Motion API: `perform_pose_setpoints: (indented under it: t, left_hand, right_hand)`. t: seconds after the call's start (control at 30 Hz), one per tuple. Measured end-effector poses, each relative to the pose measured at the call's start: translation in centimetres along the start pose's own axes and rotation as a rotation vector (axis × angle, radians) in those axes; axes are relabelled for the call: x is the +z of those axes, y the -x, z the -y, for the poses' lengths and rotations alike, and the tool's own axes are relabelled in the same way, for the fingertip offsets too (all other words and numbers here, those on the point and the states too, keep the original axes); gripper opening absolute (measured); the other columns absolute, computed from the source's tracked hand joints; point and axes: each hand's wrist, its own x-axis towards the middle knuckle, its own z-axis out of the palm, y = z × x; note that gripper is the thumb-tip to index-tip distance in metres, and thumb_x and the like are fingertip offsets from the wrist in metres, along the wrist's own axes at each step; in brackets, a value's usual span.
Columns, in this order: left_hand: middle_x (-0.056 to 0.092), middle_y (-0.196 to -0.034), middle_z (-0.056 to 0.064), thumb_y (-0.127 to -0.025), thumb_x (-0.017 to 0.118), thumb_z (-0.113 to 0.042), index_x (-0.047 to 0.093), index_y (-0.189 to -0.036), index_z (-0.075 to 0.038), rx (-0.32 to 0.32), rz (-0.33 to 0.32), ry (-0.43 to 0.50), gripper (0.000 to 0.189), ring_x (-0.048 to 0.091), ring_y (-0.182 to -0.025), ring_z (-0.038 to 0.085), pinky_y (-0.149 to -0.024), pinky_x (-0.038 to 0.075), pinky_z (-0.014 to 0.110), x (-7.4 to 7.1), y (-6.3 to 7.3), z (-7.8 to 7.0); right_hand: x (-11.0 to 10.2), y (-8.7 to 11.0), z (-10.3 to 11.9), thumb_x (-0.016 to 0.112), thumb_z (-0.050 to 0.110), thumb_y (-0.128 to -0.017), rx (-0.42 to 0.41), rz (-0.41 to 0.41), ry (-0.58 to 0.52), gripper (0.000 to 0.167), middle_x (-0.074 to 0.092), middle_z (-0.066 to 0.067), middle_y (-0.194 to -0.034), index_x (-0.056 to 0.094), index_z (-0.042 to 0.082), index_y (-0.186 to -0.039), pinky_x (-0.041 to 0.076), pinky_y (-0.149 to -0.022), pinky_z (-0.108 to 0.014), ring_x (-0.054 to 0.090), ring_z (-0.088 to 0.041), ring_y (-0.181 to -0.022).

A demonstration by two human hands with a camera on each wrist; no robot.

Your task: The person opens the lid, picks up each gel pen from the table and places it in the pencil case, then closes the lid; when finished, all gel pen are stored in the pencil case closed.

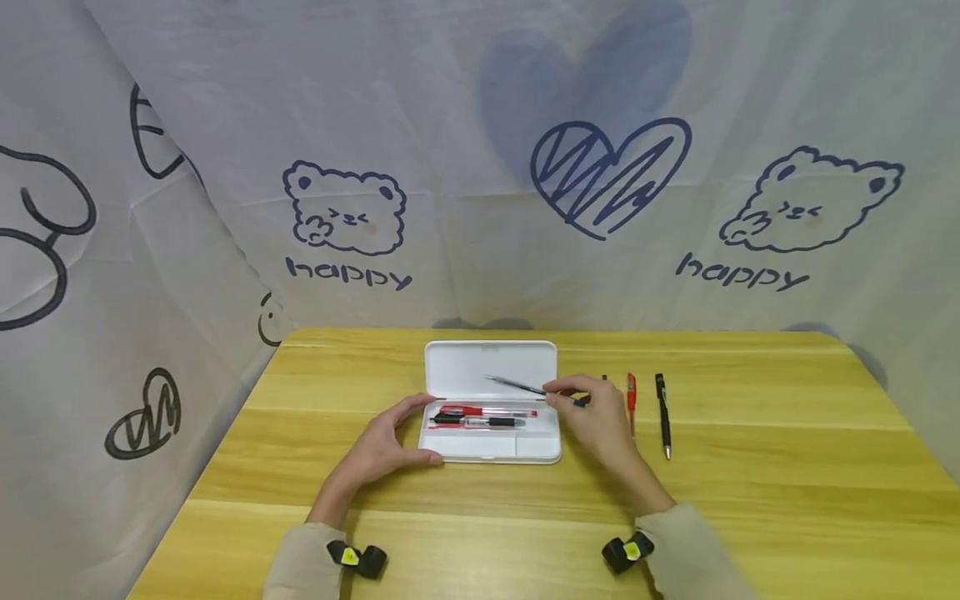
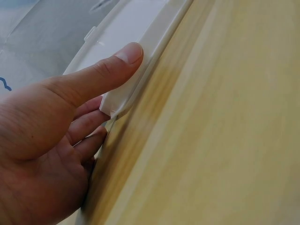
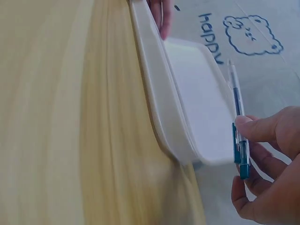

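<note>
the right hand (image 1: 600, 423) pinches a clear pen with a teal clip (image 1: 514, 384) between thumb and fingers, near its clip end, so the pen juts out past the fingertips, its tip pointing left in the head view. seen from there, the pen crosses in front of the right part of the open lid (image 1: 487, 360), just above the hinge line; whether it touches the lid i cannot tell. the left hand (image 1: 381, 448) holds the left end of the white pen case (image 1: 472, 447), its thumb along the front edge and its fingers round the end, as the left wrist view shows. inside the case, to the right of the left hand and left of the right hand, lie a red-capped pen (image 1: 474, 410) and, just in front of it, a pen with a black grip (image 1: 501, 422), both lengthwise in the rear compartment. on the table (image 1: 480, 521), beyond the right hand to the right, a red pen (image 1: 632, 393) lies near a black pen (image 1: 664, 417), the two apart. a pale cloth (image 1: 465, 242) printed with bears and hearts hangs behind.
</note>
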Motion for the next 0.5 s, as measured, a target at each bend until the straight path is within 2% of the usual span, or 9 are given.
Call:
perform_pose_setpoints:
  t: [0.17,0.4,0.5]
  left_hand:
    - [0.047,-0.157,0.009,-0.072,0.096,-0.031,0.052,-0.149,-0.015,-0.006,-0.002,0.001,0.090,0.031,-0.151,0.031,-0.123,0.021,0.055,-0.1,0.0,-0.1]
    - [0.048,-0.156,0.008,-0.071,0.097,-0.029,0.052,-0.148,-0.016,-0.004,0.001,0.014,0.090,0.033,-0.150,0.030,-0.123,0.022,0.054,-0.2,0.0,-0.2]
    - [0.048,-0.156,0.008,-0.071,0.097,-0.028,0.052,-0.148,-0.014,-0.004,0.001,0.017,0.090,0.033,-0.150,0.030,-0.123,0.023,0.053,-0.2,0.0,-0.2]
  right_hand:
    - [1.9,-0.3,0.7,0.079,0.004,-0.090,0.011,0.027,-0.001,0.010,0.076,-0.005,-0.098,0.081,0.010,-0.098,0.053,-0.071,-0.027,0.066,-0.020,-0.090]
    - [4.0,-0.4,0.9,0.078,0.001,-0.088,-0.016,0.080,0.027,0.010,0.077,-0.005,-0.095,0.081,0.009,-0.094,0.058,-0.088,-0.045,0.071,-0.025,-0.097]
    - [4.6,-0.3,1.0,0.079,0.000,-0.087,-0.026,0.092,0.063,0.009,0.077,-0.005,-0.093,0.081,0.008,-0.091,0.057,-0.090,-0.048,0.072,-0.027,-0.097]
